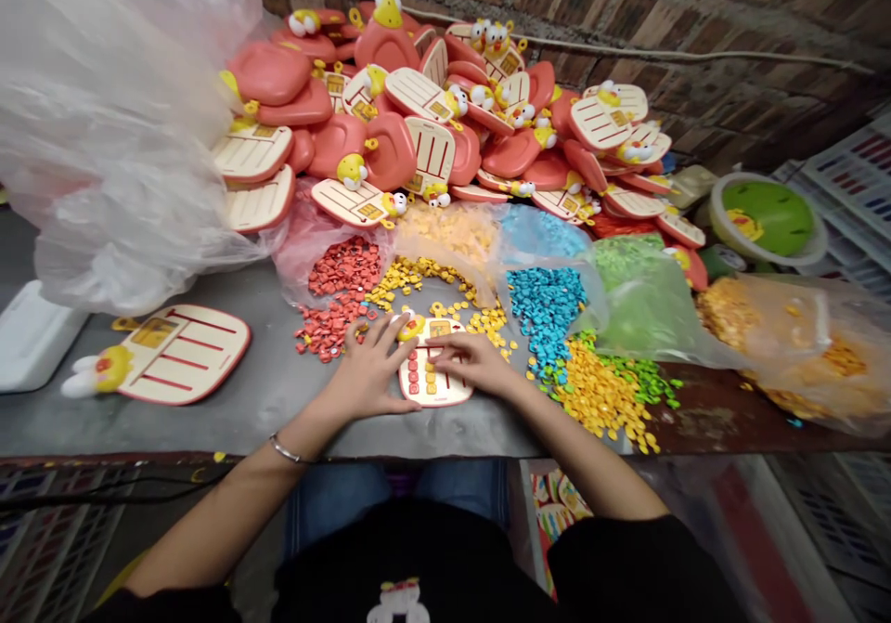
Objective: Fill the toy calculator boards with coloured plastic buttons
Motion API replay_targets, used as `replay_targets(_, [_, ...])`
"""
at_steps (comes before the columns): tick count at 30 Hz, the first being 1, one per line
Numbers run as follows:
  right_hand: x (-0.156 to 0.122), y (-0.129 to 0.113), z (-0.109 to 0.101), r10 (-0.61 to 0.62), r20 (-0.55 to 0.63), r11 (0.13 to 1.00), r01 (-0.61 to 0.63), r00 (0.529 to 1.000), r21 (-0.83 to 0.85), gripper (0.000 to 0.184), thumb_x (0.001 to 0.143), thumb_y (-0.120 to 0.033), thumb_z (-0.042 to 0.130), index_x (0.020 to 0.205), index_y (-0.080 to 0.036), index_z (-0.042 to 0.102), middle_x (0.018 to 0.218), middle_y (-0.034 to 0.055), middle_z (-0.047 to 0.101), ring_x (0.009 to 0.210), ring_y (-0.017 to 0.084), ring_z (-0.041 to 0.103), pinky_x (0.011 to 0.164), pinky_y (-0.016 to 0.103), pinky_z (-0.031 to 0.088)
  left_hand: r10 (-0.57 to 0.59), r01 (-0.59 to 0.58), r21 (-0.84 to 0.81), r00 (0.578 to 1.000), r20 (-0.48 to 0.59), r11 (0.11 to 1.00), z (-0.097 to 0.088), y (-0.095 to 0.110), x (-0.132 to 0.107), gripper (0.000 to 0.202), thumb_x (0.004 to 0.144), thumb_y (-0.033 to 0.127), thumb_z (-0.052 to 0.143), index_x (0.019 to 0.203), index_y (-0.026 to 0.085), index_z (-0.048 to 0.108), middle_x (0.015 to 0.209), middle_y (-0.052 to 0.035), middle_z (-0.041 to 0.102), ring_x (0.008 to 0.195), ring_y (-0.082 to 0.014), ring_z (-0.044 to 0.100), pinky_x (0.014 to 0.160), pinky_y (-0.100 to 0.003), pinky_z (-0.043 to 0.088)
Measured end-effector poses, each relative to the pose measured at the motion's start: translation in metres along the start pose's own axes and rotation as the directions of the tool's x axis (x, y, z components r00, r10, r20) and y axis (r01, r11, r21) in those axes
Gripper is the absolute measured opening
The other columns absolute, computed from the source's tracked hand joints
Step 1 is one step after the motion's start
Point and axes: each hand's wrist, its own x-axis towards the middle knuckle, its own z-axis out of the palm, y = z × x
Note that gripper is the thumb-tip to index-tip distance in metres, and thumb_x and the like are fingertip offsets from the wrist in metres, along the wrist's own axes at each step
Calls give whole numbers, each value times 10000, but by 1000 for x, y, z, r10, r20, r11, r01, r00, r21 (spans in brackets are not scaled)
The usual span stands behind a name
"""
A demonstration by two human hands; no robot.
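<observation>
A cream toy board point(432, 383) with a yellow chick head lies on the grey table in front of me, partly filled with small red and yellow buttons. My left hand point(368, 372) rests on its left edge, fingers spread and pressing it down. My right hand point(473, 361) lies over the board's upper right, fingertips pinched on the button rows; what they hold is too small to make out. Loose red buttons point(334, 318), yellow buttons point(418, 277) and blue buttons point(547, 305) lie just beyond the board.
A big pile of pink and cream chick boards point(445, 112) fills the back. Another cream board point(171, 352) lies at left beside a white tray point(28, 335). Clear plastic bags point(104, 122) stand left; green and yellow buttons point(613, 391) and a green bowl point(766, 219) lie right.
</observation>
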Motion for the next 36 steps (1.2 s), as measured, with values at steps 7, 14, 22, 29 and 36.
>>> replay_targets(7, [41,48,-38,-113,-181,833,-6,977,-554,194,893,-143,552,1005,-188,705,1083,122,670,1047,251,581,923,418,479,-2,2,-34,1000,-7,999,2,0,-1,851,684,699,656,1396,255,508,1568,-173,287,1393,-433,272,1065,-606,130])
replay_targets(14, [42,58,-39,-120,-206,744,-50,971,-666,200,907,-112,510,887,-213,682,945,95,635,968,237,561,849,354,484,29,-28,-45,999,17,999,2,0,-2,802,753,700,589,1417,265,479,1596,-194,187,1444,-401,183,1067,-587,117])
replay_targets(22, [17,28,-27,-121,-166,930,53,979,-364,86,910,-238,578,927,-199,652,910,68,665,870,209,622,777,332,498,65,-63,-65,998,23,996,2,0,-2,774,787,669,567,1436,263,452,1591,-171,225,1433,-401,209,1081,-581,102])
replay_targets(29, [0,23,-12,-22,-205,957,-39,978,-288,238,853,-196,637,1089,-197,672,962,72,711,855,213,652,776,341,505,21,-20,-68,1000,8,997,1,2,0,853,728,651,629,1443,228,437,1573,-153,285,1413,-391,256,1080,-560,117])
replay_targets(36, [0,5,26,11,-292,992,-47,956,-115,253,828,-254,697,1076,-208,681,961,64,733,824,206,674,768,333,518,33,-32,-43,999,28,999,1,3,2,910,699,646,642,1468,230,392,1578,-130,283,1416,-380,252,1076,-535,131])
